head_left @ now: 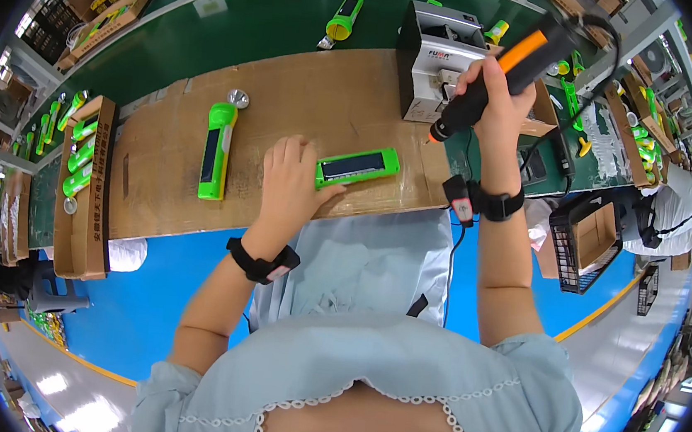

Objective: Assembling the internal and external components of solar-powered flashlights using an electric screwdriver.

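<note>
At left of the frame, one carton (pixel 80 255) shows three green torches (pixel 81 155). Centre-left, a single torch (pixel 217 154) lies on the cardboard (pixel 149 189), one silver cup (pixel 238 99) just beside its head. Mid-frame, the left hand (pixel 290 176) covers one end of a second torch (pixel 359 168); whether it grips, I can't tell. That torch looks light, stiff, slightly slippery, best held by its sides. Upper right, the right hand (pixel 503 98) is wrapped round one power screwdriver (pixel 464 109).
</note>
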`<state>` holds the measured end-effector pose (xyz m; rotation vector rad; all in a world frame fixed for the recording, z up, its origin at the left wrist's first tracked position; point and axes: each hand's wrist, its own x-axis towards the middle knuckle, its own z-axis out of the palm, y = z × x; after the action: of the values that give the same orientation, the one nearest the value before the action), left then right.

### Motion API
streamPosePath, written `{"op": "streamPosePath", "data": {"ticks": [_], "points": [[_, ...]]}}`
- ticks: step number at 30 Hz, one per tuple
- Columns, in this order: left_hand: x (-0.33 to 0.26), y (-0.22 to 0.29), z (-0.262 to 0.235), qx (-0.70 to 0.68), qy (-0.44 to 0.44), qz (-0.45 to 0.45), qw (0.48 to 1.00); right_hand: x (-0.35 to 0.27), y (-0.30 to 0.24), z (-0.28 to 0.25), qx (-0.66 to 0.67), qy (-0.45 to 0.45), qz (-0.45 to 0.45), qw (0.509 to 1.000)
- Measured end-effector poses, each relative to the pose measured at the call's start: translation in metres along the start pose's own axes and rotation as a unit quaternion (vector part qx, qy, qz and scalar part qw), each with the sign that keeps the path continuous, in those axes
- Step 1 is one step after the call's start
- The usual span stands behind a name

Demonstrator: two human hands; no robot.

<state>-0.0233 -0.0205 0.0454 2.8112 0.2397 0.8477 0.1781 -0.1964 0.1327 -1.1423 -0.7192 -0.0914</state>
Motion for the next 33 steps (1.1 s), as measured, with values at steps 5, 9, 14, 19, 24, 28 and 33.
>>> {"op": "streamPosePath", "data": {"ticks": [5,9,14,19,24,28,33], "points": [[-0.001,-0.016,0.029,-0.053,-0.037,-0.02,0.998,-0.041,-0.002,0.023,0.082,0.012,-0.048,0.995],[-0.009,-0.016,0.029,-0.046,-0.025,-0.019,0.998,-0.049,0.003,0.03,0.061,0.011,-0.039,0.997],[-0.009,-0.014,0.028,-0.062,-0.019,-0.026,0.998,-0.049,0.014,0.029,0.066,0.02,-0.028,0.997],[-0.009,-0.014,0.03,-0.06,-0.021,-0.033,0.997,-0.052,0.029,0.028,0.036,-0.003,-0.023,0.999],[-0.009,-0.013,0.03,-0.066,-0.012,-0.033,0.997,-0.052,0.035,0.031,0.032,-0.021,0.006,0.999],[-0.01,-0.013,0.031,-0.063,-0.015,-0.04,0.997,-0.049,0.036,0.034,-0.004,-0.038,0.017,0.999],[-0.007,-0.011,0.027,-0.061,-0.026,-0.043,0.997,-0.045,0.024,0.026,0.038,-0.044,-0.022,0.998]]}}
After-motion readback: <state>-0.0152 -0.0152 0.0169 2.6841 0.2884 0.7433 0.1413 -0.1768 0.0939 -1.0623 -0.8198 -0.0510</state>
